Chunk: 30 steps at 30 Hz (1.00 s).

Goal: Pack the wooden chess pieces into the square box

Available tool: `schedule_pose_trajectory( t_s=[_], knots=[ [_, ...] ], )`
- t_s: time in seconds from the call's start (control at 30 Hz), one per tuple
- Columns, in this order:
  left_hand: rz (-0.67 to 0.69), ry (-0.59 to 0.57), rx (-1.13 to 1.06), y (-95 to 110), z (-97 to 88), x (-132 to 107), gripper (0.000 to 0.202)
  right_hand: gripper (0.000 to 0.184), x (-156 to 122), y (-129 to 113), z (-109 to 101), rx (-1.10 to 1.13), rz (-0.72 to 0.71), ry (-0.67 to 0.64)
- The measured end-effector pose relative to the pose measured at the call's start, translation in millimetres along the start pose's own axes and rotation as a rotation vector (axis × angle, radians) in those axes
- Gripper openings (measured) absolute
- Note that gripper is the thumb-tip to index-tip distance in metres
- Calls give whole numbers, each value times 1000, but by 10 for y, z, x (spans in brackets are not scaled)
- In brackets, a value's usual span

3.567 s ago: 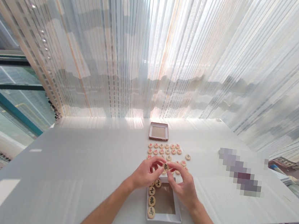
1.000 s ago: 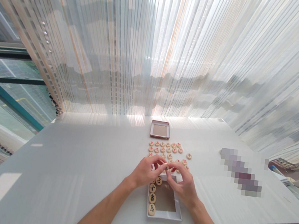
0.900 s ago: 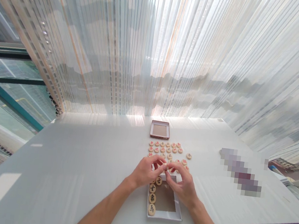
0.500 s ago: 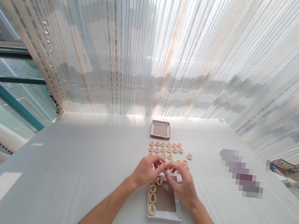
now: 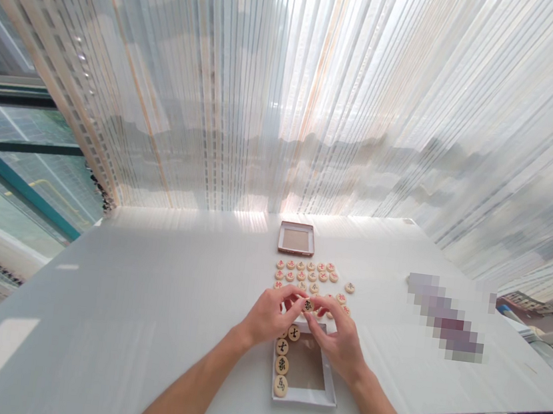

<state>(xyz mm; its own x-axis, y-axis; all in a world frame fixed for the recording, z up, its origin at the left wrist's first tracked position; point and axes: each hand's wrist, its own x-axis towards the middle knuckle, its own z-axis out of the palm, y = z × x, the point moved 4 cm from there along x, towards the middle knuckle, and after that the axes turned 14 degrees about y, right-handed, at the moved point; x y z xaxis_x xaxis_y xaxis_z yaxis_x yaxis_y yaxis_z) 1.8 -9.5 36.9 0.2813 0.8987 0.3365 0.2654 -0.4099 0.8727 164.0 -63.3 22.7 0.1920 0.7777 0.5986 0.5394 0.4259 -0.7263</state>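
My left hand [image 5: 269, 316] and my right hand [image 5: 336, 335] meet above the far end of a shallow white box [image 5: 329, 393] near the table's front edge. Both pinch one round wooden chess piece [image 5: 308, 305] with a black character between their fingertips. Several black-marked pieces [image 5: 280, 365] lie in a column along the box's left side. Beyond my hands, several red-marked pieces [image 5: 306, 273] lie in rows on the white table [image 5: 144, 298].
A small brown-rimmed box lid [image 5: 297, 239] lies at the far side of the pieces. A blurred patch [image 5: 444, 318] lies on the table to the right. Sheer striped curtains [image 5: 289, 101] hang behind the table. The front table edge runs just below the white box.
My hands have stayed together over the box's far end. The piece between my fingertips has turned so that its black character shows again.
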Motion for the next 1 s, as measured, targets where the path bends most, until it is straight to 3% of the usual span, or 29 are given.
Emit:
schedule_pose_trajectory(
  t_s=[0.67, 1.0],
  knots=[
    [57, -88, -12, 70, 22, -10, 31, 19, 6, 13, -32, -4, 25, 82],
    [61, -123, 33, 43, 46, -38, 23, 11, 8, 66, -29, 28, 92, 81]
  ],
)
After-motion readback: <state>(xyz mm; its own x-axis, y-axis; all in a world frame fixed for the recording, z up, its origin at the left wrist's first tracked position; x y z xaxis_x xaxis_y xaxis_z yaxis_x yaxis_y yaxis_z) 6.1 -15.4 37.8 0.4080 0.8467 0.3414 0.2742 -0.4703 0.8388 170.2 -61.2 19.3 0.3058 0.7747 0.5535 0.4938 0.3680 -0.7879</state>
